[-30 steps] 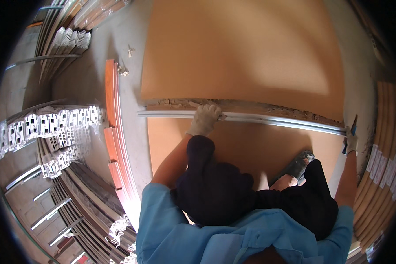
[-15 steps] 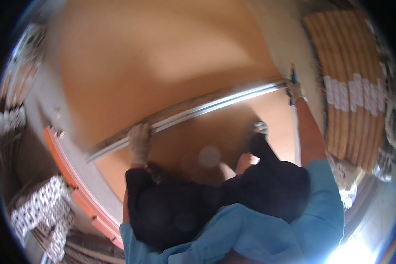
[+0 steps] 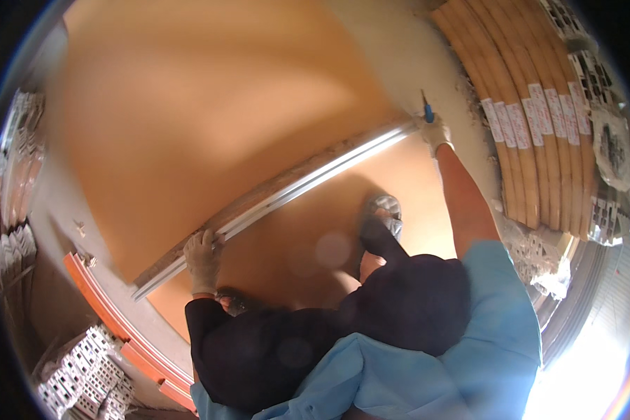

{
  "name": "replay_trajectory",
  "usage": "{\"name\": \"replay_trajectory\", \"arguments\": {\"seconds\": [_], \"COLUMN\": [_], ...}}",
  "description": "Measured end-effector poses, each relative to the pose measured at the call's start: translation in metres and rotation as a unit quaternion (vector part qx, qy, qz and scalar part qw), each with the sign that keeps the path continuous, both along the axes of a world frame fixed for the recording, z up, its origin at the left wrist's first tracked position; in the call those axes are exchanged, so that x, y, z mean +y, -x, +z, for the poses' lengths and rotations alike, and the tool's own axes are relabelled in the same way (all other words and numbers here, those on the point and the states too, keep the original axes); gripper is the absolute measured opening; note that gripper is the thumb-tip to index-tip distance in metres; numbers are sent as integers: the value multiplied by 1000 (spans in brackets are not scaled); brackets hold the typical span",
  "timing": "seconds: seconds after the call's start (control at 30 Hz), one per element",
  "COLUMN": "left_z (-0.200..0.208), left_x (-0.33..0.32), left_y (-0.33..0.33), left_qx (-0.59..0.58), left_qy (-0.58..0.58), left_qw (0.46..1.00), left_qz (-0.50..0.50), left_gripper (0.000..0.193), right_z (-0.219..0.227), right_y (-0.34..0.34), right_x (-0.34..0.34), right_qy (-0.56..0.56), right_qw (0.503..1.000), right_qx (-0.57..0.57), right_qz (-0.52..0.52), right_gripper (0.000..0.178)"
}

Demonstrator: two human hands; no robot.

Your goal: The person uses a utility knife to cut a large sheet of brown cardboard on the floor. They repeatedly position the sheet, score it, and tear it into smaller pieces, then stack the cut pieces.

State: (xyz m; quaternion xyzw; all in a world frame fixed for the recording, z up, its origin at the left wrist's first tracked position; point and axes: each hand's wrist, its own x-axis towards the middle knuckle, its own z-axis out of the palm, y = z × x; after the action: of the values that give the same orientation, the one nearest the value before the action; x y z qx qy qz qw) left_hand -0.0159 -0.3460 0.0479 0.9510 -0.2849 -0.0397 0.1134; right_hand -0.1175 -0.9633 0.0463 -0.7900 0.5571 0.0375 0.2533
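Note:
A long silver metal profile (image 3: 322, 175) lies slantwise across a large brown sheet (image 3: 189, 119), low at the left and higher at the right. My gloved left hand (image 3: 203, 260) grips the profile near its left end, fingers over its far edge. At the profile's right end, my gloved right hand (image 3: 435, 131) is closed round a slim blue-handled knife (image 3: 428, 110), its thin dark tip pointing away from me. The tip is too small to make out well. A dark strip (image 3: 273, 183) runs along the profile's far side.
My feet in dark sandals (image 3: 383, 210) are on the near part of the sheet. Long brown wrapped bundles (image 3: 532, 133) with white labels lie at the right. Orange profiles (image 3: 112, 315) curve along the left, beside stacked white hollow profiles (image 3: 84, 364).
The view has shifted, so the sheet and profile appear further left and more steeply slanted. Both hands stay at the profile, and the knife is still in my right hand.

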Motion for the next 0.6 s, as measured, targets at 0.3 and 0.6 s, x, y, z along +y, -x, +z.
{"name": "replay_trajectory", "arguments": {"seconds": [0.3,0.6], "left_z": [-3,-14], "left_x": [34,41], "left_y": [-59,-76], "left_qx": [316,300], "left_qy": [590,746], "left_qw": [506,199], "left_qz": [544,560], "left_gripper": [54,45], "right_z": [-9,11], "right_y": [-103,-116], "right_x": [17,46], "right_qy": [-160,-62], "right_qw": [982,986], "right_qx": [-77,-137], "right_qz": [64,72], "right_gripper": [24,37]}}
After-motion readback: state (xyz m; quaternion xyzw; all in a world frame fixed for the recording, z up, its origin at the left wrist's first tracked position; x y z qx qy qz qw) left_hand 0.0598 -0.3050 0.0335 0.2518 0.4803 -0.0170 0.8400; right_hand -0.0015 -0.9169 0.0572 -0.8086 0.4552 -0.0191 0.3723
